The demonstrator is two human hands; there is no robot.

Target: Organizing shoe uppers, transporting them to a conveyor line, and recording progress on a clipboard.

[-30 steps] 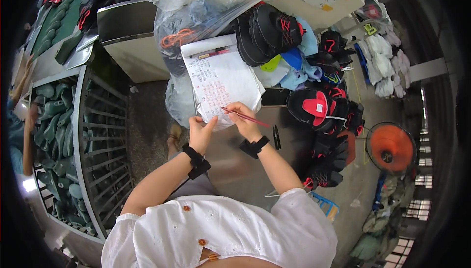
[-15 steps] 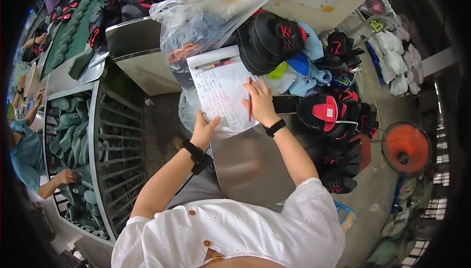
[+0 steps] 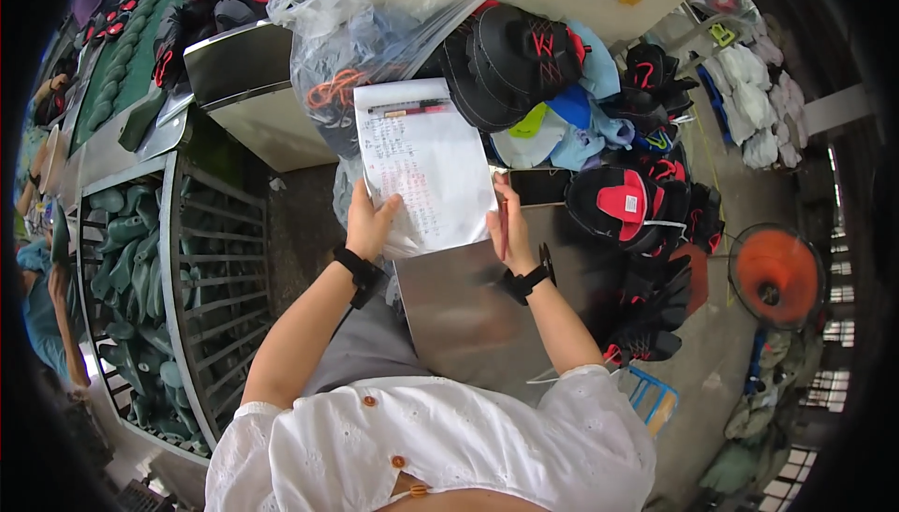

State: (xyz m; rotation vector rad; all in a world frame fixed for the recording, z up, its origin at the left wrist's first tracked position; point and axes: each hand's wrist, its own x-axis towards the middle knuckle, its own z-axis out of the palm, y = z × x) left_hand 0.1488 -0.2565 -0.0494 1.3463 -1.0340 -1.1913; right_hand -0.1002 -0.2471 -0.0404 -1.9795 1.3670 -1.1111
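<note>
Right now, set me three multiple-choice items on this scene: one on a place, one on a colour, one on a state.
1. Where is the white handwritten notepad?
A. Held up between both hands
B. Lying on the green rack
C. Inside the clear bag

2. What colour is the slim pen in the right hand?
A. Blue
B. Red
C. Yellow

3. How does the left hand meet the notepad?
A. Hovers apart from it
B. Lies flat on top of it
C. Grips its lower left edge

Answers:
1. A, since one hand holds each side of the pad above the bare steel table.
2. B, as the thin shaft along the right fingers shows red.
3. C, for the thumb lies over the paper's lower left edge.
</note>
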